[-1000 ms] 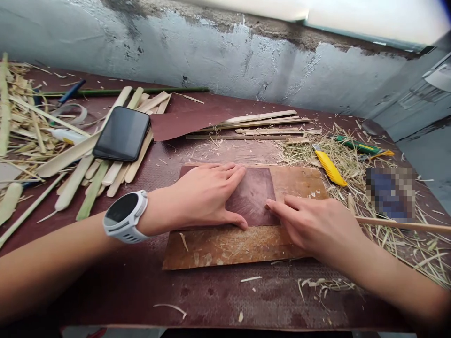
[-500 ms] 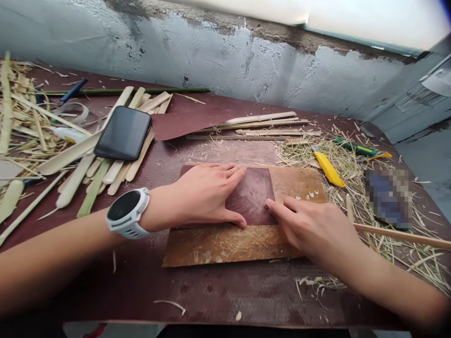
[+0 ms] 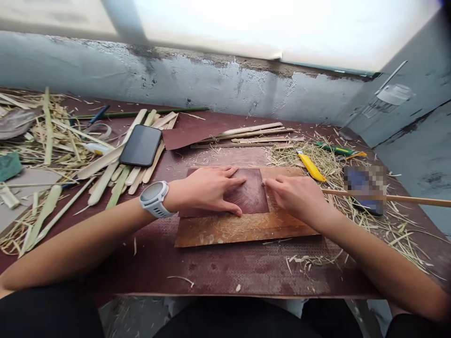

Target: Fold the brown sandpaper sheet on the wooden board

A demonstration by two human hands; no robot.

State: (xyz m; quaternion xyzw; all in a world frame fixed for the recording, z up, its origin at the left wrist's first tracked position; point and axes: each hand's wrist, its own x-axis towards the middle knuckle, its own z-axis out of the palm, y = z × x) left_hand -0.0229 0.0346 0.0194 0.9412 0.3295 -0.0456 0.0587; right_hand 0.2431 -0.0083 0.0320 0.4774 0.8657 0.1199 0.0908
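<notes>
A dark red sheet [image 3: 252,192] lies on a brown wooden board [image 3: 225,228] near the middle of the table. My left hand [image 3: 211,188], with a watch on its wrist, rests flat on the sheet, its fingers spread. At the sheet's right edge is my right hand [image 3: 294,195], its fingers closed round a thin wooden stick [image 3: 405,199]. The stick reaches out to the right from behind that hand. Its tip barely shows at the fingertips.
A phone [image 3: 141,145] lies on flat bamboo strips [image 3: 105,183] at the left. Behind the board are thin strips [image 3: 257,129] and another red sheet [image 3: 190,134]. Among shavings at the right lie a yellow cutter [image 3: 312,165], a green cutter [image 3: 336,149] and a blurred dark object [image 3: 366,190].
The view has tilted up and shifted, so the table sits lower and more to the left shows. My right hand and its stick have turned slightly. My left hand stays on the sheet.
</notes>
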